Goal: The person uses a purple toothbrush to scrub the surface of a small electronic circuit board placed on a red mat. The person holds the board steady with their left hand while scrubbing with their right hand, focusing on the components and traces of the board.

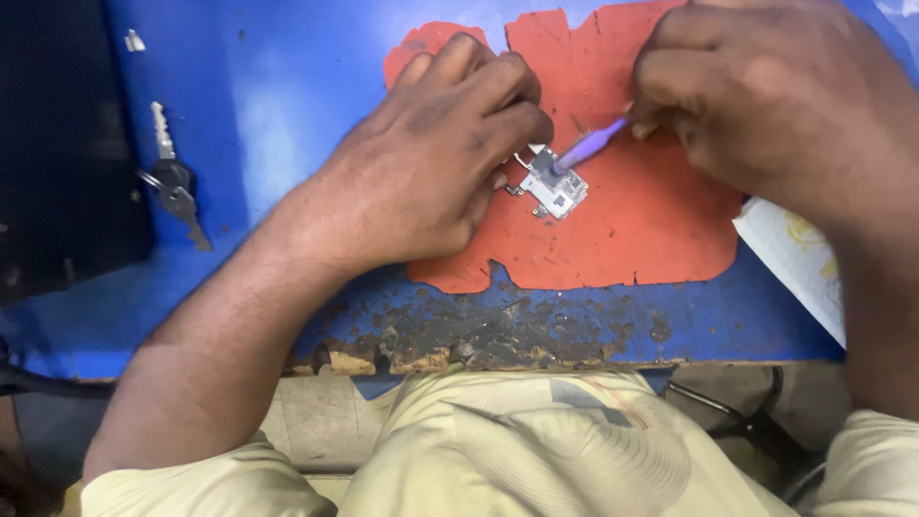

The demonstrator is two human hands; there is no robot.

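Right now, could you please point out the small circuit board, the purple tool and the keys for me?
Circuit board [557, 191]: head view, on the middle of its metal face.
Purple tool [589, 146]: head view, midway along its shaft.
Keys [175, 182]: head view, on the dark key head.

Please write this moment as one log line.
left hand: steadies circuit board | right hand: holds purple tool, tip on board | under: red mat | aside: keys

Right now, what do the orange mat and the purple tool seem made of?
Orange mat: probably rubber or silicone; matte, with torn, ragged edges. Purple tool: likely plastic, smooth and evenly coloured; its tip is hidden against the small circuit board.
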